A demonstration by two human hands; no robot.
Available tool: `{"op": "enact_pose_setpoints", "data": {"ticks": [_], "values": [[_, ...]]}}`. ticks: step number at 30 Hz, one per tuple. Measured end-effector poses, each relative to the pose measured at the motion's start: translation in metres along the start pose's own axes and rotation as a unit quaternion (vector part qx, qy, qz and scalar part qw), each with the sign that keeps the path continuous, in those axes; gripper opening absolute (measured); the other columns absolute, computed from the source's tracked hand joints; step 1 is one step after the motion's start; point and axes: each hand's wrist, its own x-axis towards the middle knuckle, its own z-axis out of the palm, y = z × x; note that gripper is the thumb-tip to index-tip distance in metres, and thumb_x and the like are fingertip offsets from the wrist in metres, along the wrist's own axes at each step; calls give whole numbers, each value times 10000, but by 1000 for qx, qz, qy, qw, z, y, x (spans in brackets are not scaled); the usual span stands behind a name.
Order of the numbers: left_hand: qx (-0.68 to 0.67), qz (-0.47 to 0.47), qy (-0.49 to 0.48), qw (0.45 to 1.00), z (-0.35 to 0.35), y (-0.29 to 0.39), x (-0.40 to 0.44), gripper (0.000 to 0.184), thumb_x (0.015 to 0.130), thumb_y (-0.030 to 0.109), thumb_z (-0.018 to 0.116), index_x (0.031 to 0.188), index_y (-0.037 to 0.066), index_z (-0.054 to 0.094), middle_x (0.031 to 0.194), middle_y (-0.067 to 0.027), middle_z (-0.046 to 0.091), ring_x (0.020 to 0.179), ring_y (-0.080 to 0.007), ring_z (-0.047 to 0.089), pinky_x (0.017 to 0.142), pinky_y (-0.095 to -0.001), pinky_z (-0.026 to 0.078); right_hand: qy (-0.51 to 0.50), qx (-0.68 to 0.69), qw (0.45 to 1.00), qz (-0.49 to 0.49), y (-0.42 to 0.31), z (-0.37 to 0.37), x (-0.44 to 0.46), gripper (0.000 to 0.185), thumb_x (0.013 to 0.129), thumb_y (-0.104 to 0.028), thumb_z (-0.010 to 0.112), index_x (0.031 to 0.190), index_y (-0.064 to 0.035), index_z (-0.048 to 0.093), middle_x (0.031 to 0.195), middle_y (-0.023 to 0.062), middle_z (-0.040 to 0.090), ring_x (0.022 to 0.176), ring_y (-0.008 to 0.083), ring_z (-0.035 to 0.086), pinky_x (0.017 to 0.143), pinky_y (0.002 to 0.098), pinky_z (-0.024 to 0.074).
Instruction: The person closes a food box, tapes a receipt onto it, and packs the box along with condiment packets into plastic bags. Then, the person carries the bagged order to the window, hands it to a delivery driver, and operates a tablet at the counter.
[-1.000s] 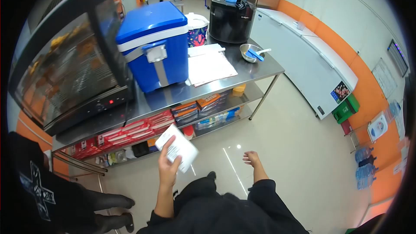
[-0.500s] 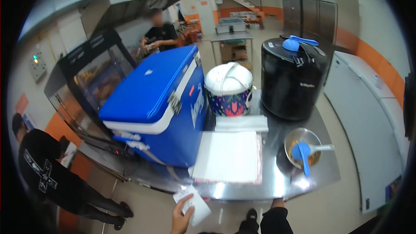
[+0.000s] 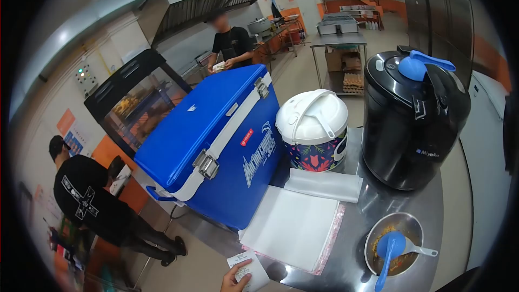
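Note:
My left hand (image 3: pixel 236 282) is at the bottom edge, closed on a white printed receipt (image 3: pixel 255 273) pinched between thumb and fingers. My right hand is out of the frame. Just beyond the receipt lies a stack of white paper sheets (image 3: pixel 292 227) on a pink-patterned layer, on the steel table (image 3: pixel 354 243). A folded pile of white sheets (image 3: pixel 324 185) lies behind it. To the right stands a metal bowl (image 3: pixel 403 220) of bits of food, with a blue scoop (image 3: pixel 390 249) and a light-handled utensil (image 3: pixel 419 249) in it.
A big blue cooler box (image 3: pixel 238 184) stands at left, lid shut. Behind the sheets are a white-lidded floral rice cooker (image 3: pixel 311 154) and a black cooker (image 3: pixel 405 146) with a blue scoop (image 3: pixel 413 68) on top. One person (image 3: pixel 86 189) stands at left, another (image 3: pixel 232 43) beyond the cooler.
The view has shifted left and closer to the table, so things appear larger. My right arm has left the frame. My left hand still holds the receipt, lower in view.

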Motion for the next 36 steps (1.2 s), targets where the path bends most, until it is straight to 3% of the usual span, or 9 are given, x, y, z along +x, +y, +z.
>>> {"op": "enact_pose_setpoints", "data": {"ticks": [6, 8, 13, 15, 17, 18, 21, 27, 36], "values": [[62, 122, 47, 989, -54, 4, 5, 522, 881, 110, 630, 1370, 34, 465, 1413, -118, 452, 1173, -191, 503, 953, -310, 418, -239, -276, 931, -20, -28, 32, -143, 305, 903, -294, 612, 1126, -85, 606, 1110, 74, 636, 960, 234, 629, 804, 390, 498], [-13, 180, 144, 973, -88, 14, 6, 474, 828, -41, 590, 1294, -15, 503, 1219, -109, 552, 1102, -162, 538, 966, -289, 415, -349, -396, 849, -26, -45, 42, -220, 295, 906, -290, 610, 1121, -87, 609, 1109, 74, 637, 958, 234, 630, 808, 388, 498], [-93, 206, 234, 946, -186, 16, -13, 520, 829, -7, 596, 1330, -6, 458, 1228, -128, 543, 1120, -185, 531, 979, -311, 404, -599, -585, 542, -74, -115, 70, -428, 270, 915, -280, 604, 1107, -92, 619, 1105, 74, 641, 952, 233, 634, 819, 385, 499], [-102, 246, 254, 930, -224, -1, -7, 457, 833, -30, 581, 1285, -3, 519, 1247, -141, 537, 1137, -197, 514, 992, -314, 391, -645, -557, 492, -178, -159, 99, -496, 260, 918, -276, 602, 1102, -94, 623, 1104, 74, 643, 950, 233, 636, 823, 384, 499], [-107, 255, 255, 927, -247, -3, -1, 473, 817, -38, 566, 1285, -22, 497, 1247, -142, 523, 1145, -201, 497, 998, -317, 375, -658, -396, 488, -415, -211, 145, -538, 241, 951, -223, 559, 1090, -44, 640, 1177, 110, 628, 1042, 202, 621, 855, 338, 498], [-129, 236, 238, 933, -255, 0, 1, 476, 817, -34, 567, 1286, -25, 495, 1250, -143, 518, 1148, -200, 493, 1000, -315, 371, -619, -317, 621, -361, -236, 173, -580, 325, 936, -267, 594, 1127, -4, 602, 1216, 139, 607, 1073, 231, 609, 850, 342, 500], [-146, 250, 219, 932, -278, 7, 4, 485, 820, -18, 567, 1298, -27, 484, 1256, -141, 508, 1149, -198, 488, 1000, -311, 367, -665, -66, 646, -369, -285, 291, -624, 577, 965, -388, 506, 1344, 24, 364, 1287, 199, 523, 1157, 298, 558, 905, 403, 506], [-189, 294, 251, 903, -308, 4, -4, 520, 840, 10, 542, 1347, -28, 434, 1268, -135, 496, 1139, -185, 494, 990, -298, 376, -556, -63, 813, -164, -317, 507, -569, 811, 872, -414, 660, 1435, 2, 250, 1336, 297, 413, 1173, 422, 515, 935, 415, 522], [-266, 290, 311, 865, -315, 6, -20, 475, 884, 21, 507, 1353, -12, 437, 1260, -105, 507, 1118, -145, 500, 964, -270, 385, -257, -274, 814, -444, -323, 635, -496, 851, 803, -571, 660, 1278, 105, 455, 1072, 252, 577, 863, 346, 647, 590, 386, 555]]}}
